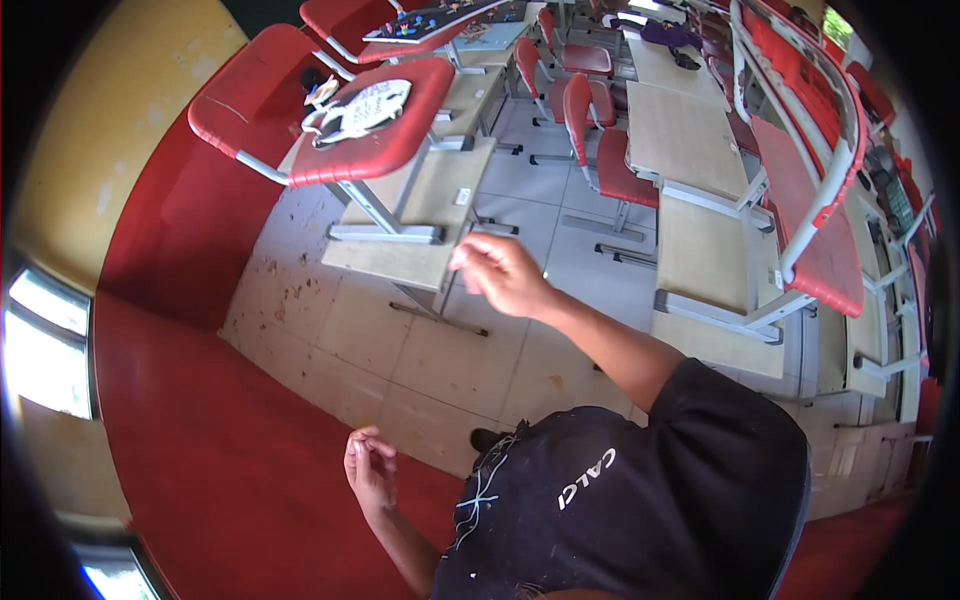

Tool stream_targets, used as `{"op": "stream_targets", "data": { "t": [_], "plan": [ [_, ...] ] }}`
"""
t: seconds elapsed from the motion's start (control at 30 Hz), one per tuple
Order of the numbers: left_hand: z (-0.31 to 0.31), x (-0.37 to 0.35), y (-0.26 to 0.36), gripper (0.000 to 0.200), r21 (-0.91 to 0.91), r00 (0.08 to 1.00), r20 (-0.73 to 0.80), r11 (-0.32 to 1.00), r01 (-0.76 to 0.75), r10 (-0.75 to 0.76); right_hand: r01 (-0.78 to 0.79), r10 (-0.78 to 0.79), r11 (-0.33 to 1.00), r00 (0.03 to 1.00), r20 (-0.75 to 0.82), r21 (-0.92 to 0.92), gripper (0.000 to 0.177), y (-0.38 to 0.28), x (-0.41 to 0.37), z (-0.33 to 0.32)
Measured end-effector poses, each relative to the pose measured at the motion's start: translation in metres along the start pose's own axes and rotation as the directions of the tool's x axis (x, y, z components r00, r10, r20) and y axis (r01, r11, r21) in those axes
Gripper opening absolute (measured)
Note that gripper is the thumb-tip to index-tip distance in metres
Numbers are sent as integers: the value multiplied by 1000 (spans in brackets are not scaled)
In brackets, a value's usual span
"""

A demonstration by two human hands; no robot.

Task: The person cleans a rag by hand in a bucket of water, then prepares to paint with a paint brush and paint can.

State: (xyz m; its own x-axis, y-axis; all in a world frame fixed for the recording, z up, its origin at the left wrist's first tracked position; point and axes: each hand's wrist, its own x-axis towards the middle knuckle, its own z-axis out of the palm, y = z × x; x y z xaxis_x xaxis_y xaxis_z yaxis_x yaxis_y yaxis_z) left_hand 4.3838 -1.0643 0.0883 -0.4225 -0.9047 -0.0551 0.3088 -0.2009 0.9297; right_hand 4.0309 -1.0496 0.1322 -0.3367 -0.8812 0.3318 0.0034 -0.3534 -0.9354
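Observation:
My right hand (502, 273) is raised in front of me, fingers curled in and tips drawn together. Behind it in this view is the edge of a pale desk (455, 262). Lower down, my left hand (371, 468) is held up with bent fingers and the thumb close to them, over the red lower wall (270, 450). I cannot tell whether either hand pinches something small. A red chair (420, 90) sits on the desk, with a white cut-out piece with writing (372, 108) on its seat.
Red chairs (628, 165) and pale desks (680, 130) stand in rows ahead and to the right. An upturned red chair (800, 190) rests on a desk. A dark board with small colourful pieces (430, 22) lies at the back. Bits of debris (290, 293) are scattered on the tiled floor (400, 370).

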Motion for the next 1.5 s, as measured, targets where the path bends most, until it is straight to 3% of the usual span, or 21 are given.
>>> {"op": "stream_targets", "data": {
  "t": [0.1,0.13,0.23,0.27,0.4,0.5,0.6,0.7,0.73,0.77,0.83,0.9,0.97,1.03,1.1,1.17,1.23,1.3,1.37,1.47,1.5],
  "plan": [
    [-55,88,38,22,91,994,109,995,-26,16,-63,37,962,994,-102,-266,21,-9,33,22],
    [-62,115,48,25,197,999,30,979,-51,46,-88,66,970,992,-106,-225,18,-5,43,32],
    [-109,195,76,11,376,973,173,923,81,-156,-65,32,984,981,-193,-166,14,19,61,65],
    [-102,218,85,7,331,952,289,944,-5,-97,-126,81,966,977,-199,-227,14,30,65,73],
    [-135,313,94,24,373,885,430,928,3,-176,-306,349,763,936,-35,-569,20,107,90,107],
    [-161,390,92,23,515,834,454,856,40,-312,-266,618,588,756,213,-764,34,164,135,144],
    [-188,466,101,27,643,785,436,762,70,-440,-173,765,500,549,338,-849,42,198,222,191],
    [-216,541,134,29,648,723,534,761,-18,-437,-213,533,673,803,265,-708,41,231,302,226],
    [-225,565,146,30,625,704,540,780,33,-462,-260,537,697,807,247,-668,40,239,330,235],
    [-235,588,153,30,604,711,530,794,66,-463,-189,476,700,842,253,-689,39,244,350,246],
    [-255,641,159,30,639,732,538,769,-31,-418,-62,364,654,900,241,-754,39,258,383,261],
    [-275,696,152,31,641,738,544,765,-59,-399,-159,441,694,865,239,-702,40,275,410,278],
    [-275,738,146,30,677,743,475,735,34,-472,-227,477,691,857,196,-687,39,281,428,290],
    [-274,790,127,29,719,630,495,689,89,-598,-233,410,669,908,89,-706,41,312,439,300],
    [-274,846,103,29,803,399,536,595,29,-744,-443,475,606,868,-146,-661,40,324,447,319],
    [-264,888,94,27,821,164,568,542,-180,-807,-572,438,542,818,-374,-616,39,339,453,339],
    [-254,935,98,26,729,-79,582,562,-390,-809,-702,395,486,708,-585,-521,40,345,466,379],
    [-248,995,92,25,726,-211,531,570,-386,-820,-821,337,423,536,-774,-384,40,337,478,423],
    [-238,1051,91,19,700,-273,538,603,-384,-798,-833,292,497,426,-856,-245,41,330,492,472],
    [-225,1110,111,20,665,-132,594,576,-475,-794,-807,313,585,310,-898,-75,41,334,510,546],
    [-224,1127,118,22,658,-138,600,584,-475,-788,-825,307,565,243,-920,-29,41,339,515,568]
  ]
}}
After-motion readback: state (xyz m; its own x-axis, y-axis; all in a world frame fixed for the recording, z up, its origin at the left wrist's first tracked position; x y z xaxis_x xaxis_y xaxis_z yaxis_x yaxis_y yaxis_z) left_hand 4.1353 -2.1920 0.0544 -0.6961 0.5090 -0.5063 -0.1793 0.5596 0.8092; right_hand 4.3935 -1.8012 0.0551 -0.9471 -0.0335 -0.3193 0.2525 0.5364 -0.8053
